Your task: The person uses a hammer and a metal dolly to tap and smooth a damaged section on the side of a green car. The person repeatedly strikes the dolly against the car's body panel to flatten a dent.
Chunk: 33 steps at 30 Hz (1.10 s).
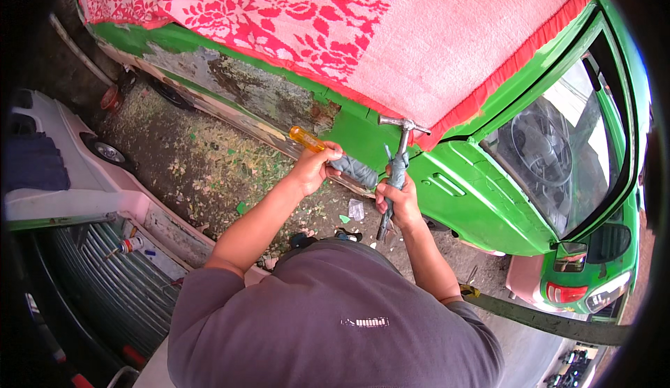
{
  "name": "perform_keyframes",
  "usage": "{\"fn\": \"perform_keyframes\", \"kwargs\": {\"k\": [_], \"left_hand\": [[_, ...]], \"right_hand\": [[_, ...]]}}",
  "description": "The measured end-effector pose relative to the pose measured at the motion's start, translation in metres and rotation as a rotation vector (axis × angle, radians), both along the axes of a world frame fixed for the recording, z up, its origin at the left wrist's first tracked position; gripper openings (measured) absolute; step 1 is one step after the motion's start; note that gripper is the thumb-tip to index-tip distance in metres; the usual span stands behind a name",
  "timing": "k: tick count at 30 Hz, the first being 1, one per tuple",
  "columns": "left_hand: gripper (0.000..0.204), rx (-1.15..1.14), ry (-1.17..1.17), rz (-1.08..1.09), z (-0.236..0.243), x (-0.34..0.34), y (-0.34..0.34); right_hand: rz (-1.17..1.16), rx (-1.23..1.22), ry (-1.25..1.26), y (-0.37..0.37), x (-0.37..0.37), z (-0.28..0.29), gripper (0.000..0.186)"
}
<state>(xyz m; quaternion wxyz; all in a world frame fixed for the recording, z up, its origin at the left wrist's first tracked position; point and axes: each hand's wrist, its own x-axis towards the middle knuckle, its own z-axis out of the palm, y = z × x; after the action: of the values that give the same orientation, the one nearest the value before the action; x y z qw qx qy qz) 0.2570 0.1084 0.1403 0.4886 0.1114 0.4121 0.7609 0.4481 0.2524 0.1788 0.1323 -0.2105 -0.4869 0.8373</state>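
Note:
My left hand (pixel 314 170) is closed around a screwdriver (pixel 307 139) with a translucent orange handle, which sticks out past my thumb. A grey, crumpled cloth-like bundle (pixel 356 172) reaches from that hand toward my right hand. Whether my left fingers grip it too, I cannot tell. My right hand (pixel 399 196) is wrapped round the handle of a hammer (pixel 405 128), its metal head pointing away from me. Grey wrapping (pixel 397 168) covers part of the handle, and the lower end shows below my fist. Both hands are held in front of the green vehicle's side.
A green vehicle (pixel 453 199) spans the far side, its side panel (pixel 258 84) patchy and stripped. A red and pink floral blanket (pixel 279 18) covers part of it. Paint flakes litter the ground (pixel 202 158). A pale vehicle with a ribbed bed (pixel 105 269) stands at left.

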Motion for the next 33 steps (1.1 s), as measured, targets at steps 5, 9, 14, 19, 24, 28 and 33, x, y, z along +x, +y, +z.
{"fn": "perform_keyframes", "kwargs": {"k": [5, 9, 14, 19, 24, 28, 33], "left_hand": [[0.02, 0.041, -0.074, 0.021, -0.012, 0.0, 0.003], [0.03, 0.069, -0.072, -0.101, -0.004, -0.015, -0.011], [0.04, -0.18, 0.401, 0.262, -0.004, -0.043, -0.041], [0.047, -0.162, 1.613, 0.012, 0.074, -0.031, -0.022], [0.045, -0.092, 1.988, -0.499, 0.071, -0.035, 0.012], [0.039, -0.136, 2.021, -0.575, 0.066, -0.04, 0.003], [0.042, -0.192, 2.037, -0.494, 0.061, -0.048, -0.017]], "right_hand": [[-0.003, 0.008, 0.006, 0.002, -0.001, 0.001, 0.035], [-0.031, 0.041, 0.009, 0.019, 0.002, 0.005, 0.036], [-0.051, 0.098, 0.004, 0.037, 0.006, 0.015, 0.037], [0.01, 0.068, -0.027, 0.037, 0.005, 0.01, 0.039], [0.086, 0.09, -0.072, 0.026, -0.002, 0.01, 0.041], [0.083, 0.032, -0.029, 0.023, 0.0, 0.009, 0.039], [0.11, 0.026, -0.006, 0.011, -0.004, 0.007, 0.038]]}}
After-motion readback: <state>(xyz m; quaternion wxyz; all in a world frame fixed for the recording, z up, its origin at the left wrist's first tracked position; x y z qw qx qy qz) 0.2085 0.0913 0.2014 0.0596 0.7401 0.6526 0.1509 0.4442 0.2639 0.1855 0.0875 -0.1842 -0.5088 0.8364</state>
